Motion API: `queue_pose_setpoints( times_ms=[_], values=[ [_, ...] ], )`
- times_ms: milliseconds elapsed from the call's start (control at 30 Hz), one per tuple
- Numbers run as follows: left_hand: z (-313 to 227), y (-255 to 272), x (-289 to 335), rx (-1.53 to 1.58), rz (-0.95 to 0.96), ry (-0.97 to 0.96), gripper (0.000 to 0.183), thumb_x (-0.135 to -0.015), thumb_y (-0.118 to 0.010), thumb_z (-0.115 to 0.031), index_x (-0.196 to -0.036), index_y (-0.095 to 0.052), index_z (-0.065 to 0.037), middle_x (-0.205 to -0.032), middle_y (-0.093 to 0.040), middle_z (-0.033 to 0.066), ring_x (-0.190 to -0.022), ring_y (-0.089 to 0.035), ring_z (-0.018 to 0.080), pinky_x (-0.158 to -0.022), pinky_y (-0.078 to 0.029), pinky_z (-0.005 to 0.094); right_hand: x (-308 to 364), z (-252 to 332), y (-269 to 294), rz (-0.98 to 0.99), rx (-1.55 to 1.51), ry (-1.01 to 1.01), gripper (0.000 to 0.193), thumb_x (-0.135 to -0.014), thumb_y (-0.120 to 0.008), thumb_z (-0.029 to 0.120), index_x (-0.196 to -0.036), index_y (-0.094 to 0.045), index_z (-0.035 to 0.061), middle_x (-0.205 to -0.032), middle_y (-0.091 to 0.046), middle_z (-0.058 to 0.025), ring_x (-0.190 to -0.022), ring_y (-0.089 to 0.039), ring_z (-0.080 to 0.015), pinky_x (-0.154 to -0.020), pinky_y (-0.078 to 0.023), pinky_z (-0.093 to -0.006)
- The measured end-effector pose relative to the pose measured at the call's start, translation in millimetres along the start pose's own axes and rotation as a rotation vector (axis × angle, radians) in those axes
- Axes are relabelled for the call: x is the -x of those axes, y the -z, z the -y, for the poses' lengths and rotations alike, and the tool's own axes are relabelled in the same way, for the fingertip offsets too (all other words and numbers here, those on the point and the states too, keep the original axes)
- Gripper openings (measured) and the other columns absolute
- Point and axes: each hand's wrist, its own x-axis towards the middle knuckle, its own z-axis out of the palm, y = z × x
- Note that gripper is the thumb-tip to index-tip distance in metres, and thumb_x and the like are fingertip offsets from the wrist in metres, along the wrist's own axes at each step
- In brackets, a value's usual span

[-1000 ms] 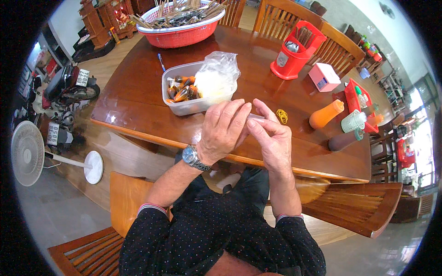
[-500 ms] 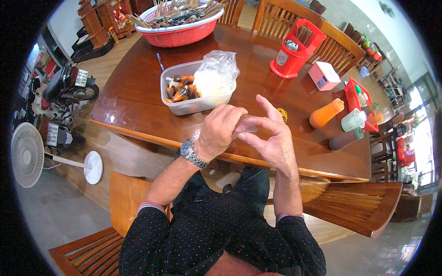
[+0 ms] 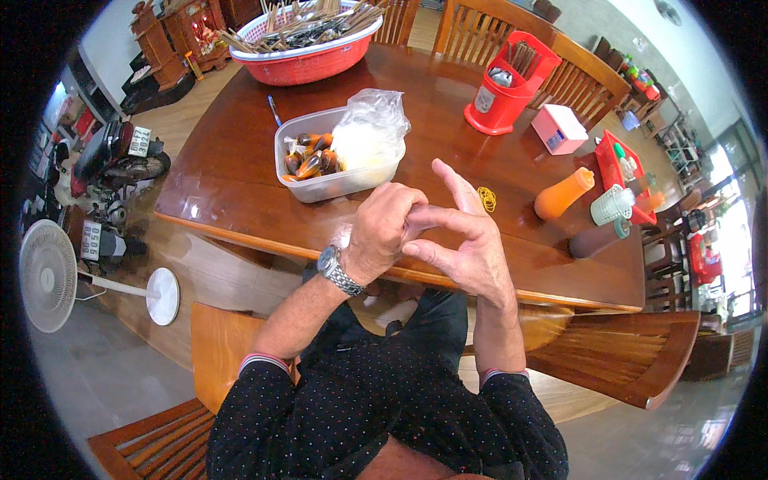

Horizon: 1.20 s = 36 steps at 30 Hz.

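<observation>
Over the table's near edge, my left hand [image 3: 379, 232] is closed on a thin clear plastic bag [image 3: 415, 230], mostly hidden by fingers. My right hand [image 3: 470, 246] meets it, thumb and forefinger curved round the film, another finger raised. Just beyond stands a clear plastic tub [image 3: 340, 190]. Small knotted bags of dark and orange sauce [image 3: 310, 165] lie in its left side. A larger crumpled clear plastic bag [image 3: 372, 120] with whitish contents fills its right side. Yellow rubber bands [image 3: 487, 199] lie on the table to the right of my right hand.
A red basket of chopsticks and cutlery [image 3: 308, 66] stands at the far left, near a blue pen [image 3: 274, 110]. To the right are a red utensil holder [image 3: 500, 100], a pink box [image 3: 560, 130], an orange bottle [image 3: 564, 194], a dark bottle [image 3: 598, 238] and a red tray [image 3: 619, 164].
My right hand has shifted slightly left, closer to the left one. Less of the clear film shows between the fingers. The view has moved a little; the things on the table stay put.
</observation>
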Motion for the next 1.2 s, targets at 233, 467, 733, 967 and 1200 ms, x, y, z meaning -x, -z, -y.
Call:
queue_pose_setpoints(
  times_ms=[233,467,733,967,1200],
  values=[
    [-5,-3,0,0.028,-0.073,0.146,0.035,-0.079,-0.089,-0.02,-0.097,-0.063,-0.006,-0.082,-0.064,0.0115,-0.075,-0.063,0.0311,-0.068,-0.052,0.0401,19,-9,14,-0.264,-0.128,0.143,0.038,-0.072,-0.091,0.024,-0.104,-0.08,0.0068,-0.157,-0.046,-0.0268,-0.148,-0.042,-0.0408,-0.122,-0.031,-0.0496],
    [-2,1,8,0.154,-0.114,0.208,0.039,-0.077,-0.093,-0.023,-0.098,-0.063,-0.006,-0.084,-0.063,0.008,-0.072,-0.064,0.0234,-0.064,-0.052,0.0349,74,-61,79,-1.128,-0.058,0.033,0.017,-0.105,-0.058,0.004,-0.115,-0.069,-0.0025,-0.147,-0.057,-0.0171,-0.129,-0.057,-0.0241,-0.111,-0.044,-0.0369],
    [-6,-2,10,0.163,-0.112,0.178,0.042,-0.077,-0.093,-0.021,-0.101,-0.062,-0.005,-0.086,-0.064,0.0079,-0.071,-0.064,0.0196,-0.062,-0.053,0.0318,135,-181,182,-1.385,0.385,-0.383,0.079,-0.09,-0.083,0.017,-0.152,-0.037,0.0006,-0.153,-0.045,-0.022,-0.134,-0.052,-0.03,-0.112,-0.043,-0.0413],
    [-3,10,16,0.092,-0.119,0.181,0.042,-0.076,-0.092,-0.025,-0.101,-0.063,-0.006,-0.084,-0.065,0.0092,-0.077,-0.066,0.0258,-0.067,-0.052,0.0366,131,-219,191,-1.176,0.327,-0.504,0.085,-0.086,-0.088,0.031,-0.147,-0.045,-0.0105,-0.146,-0.054,-0.0247,-0.133,-0.054,-0.0309,-0.114,-0.042,-0.0425],
    [3,14,19,0.068,-0.111,0.247,0.04,-0.079,-0.09,-0.026,-0.101,-0.063,-0.006,-0.085,-0.067,0.0089,-0.075,-0.066,0.0253,-0.066,-0.053,0.0362,83,-99,139,-0.901,0.608,-0.122,0.067,-0.082,-0.087,0.012,-0.142,-0.058,0.0029,-0.142,-0.06,-0.0162,-0.132,-0.056,-0.0299,-0.113,-0.044,-0.0426]
  ],
)
